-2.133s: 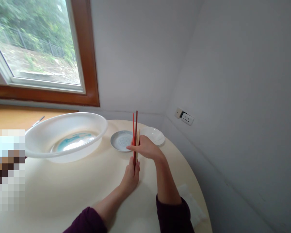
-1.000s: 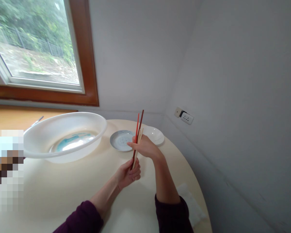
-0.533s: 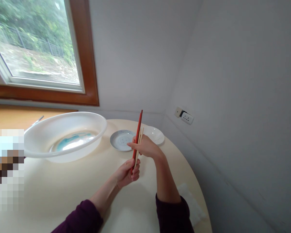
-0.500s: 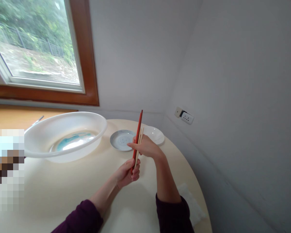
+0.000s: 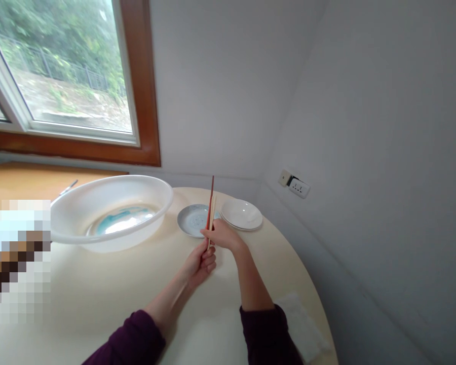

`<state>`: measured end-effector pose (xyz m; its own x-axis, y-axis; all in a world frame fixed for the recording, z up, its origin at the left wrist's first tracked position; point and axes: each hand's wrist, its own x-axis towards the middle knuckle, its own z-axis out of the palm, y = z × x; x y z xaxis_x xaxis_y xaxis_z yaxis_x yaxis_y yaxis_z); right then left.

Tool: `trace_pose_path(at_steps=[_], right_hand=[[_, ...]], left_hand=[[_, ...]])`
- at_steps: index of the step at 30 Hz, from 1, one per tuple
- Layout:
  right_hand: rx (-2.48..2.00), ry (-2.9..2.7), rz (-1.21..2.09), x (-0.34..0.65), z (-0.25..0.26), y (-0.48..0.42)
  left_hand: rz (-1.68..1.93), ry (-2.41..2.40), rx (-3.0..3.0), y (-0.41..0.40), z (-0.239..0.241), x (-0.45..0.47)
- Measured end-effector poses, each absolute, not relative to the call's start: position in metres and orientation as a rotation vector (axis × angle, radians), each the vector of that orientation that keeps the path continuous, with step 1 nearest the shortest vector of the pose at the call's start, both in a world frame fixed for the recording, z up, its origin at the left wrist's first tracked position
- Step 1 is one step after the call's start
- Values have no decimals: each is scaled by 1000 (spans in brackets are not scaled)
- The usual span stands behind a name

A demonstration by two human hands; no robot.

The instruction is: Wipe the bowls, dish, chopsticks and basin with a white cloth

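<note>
A bundle of chopsticks [image 5: 211, 208], some red-brown and some pale, stands nearly upright between my hands. My left hand [image 5: 200, 262] is closed round its lower end. Higher up, my right hand [image 5: 225, 235] pinches the same bundle, thumb and fingers on its sides; some fingertips are hidden. Behind the chopsticks lies a blue-patterned plate [image 5: 190, 220], partly covered by them. To the right of it, just beyond my right hand, sit stacked white plates [image 5: 242, 214].
A large translucent basin [image 5: 163, 215] with a bluish bottom stands on the round cream table [image 5: 137, 299] at left. Near the right table edge lies a white cloth or tissue [image 5: 302, 324]. A wall socket [image 5: 299, 187] is at right. A pixelated patch hides the far left.
The bundle has become more upright, and my hands have come closer together along it. More of the white plates shows now. The view has shifted slightly left.
</note>
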<state>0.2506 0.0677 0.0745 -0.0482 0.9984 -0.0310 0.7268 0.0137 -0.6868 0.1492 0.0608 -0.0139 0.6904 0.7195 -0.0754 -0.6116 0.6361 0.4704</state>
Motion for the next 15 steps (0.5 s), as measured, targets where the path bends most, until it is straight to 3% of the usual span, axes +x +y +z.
trace_pose_path(at_steps=[7,15], right_hand=[[-1222,-1612,1279,251,55,79],[-1339,-1546,1251,249,41,87]], left_hand=[[773,179,309,69,-7,137],[751,150,231,71,-7,137]])
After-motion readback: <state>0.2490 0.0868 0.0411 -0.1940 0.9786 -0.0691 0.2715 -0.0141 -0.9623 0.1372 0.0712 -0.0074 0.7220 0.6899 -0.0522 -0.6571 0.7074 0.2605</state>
